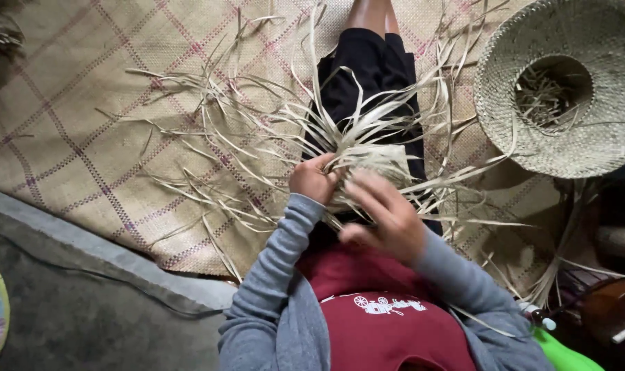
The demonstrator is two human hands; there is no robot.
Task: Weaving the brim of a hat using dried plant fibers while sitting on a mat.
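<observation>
The small woven piece (371, 165) on your lap is light and soft, its loose strips (257, 130) thin and easily bent. Your left hand (314, 180) is closed on its edge; your right hand (388, 216), fingers half-open, touches it. Hold the tight woven part, not the strips.

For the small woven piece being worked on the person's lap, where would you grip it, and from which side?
Probably by the tight woven centre, coming in from the near side, next to the body. The loose straw strips fan outward from it and would bend or slip. The left hand already closes on that centre's edge; the right hand, blurred, covers its near side.
</observation>
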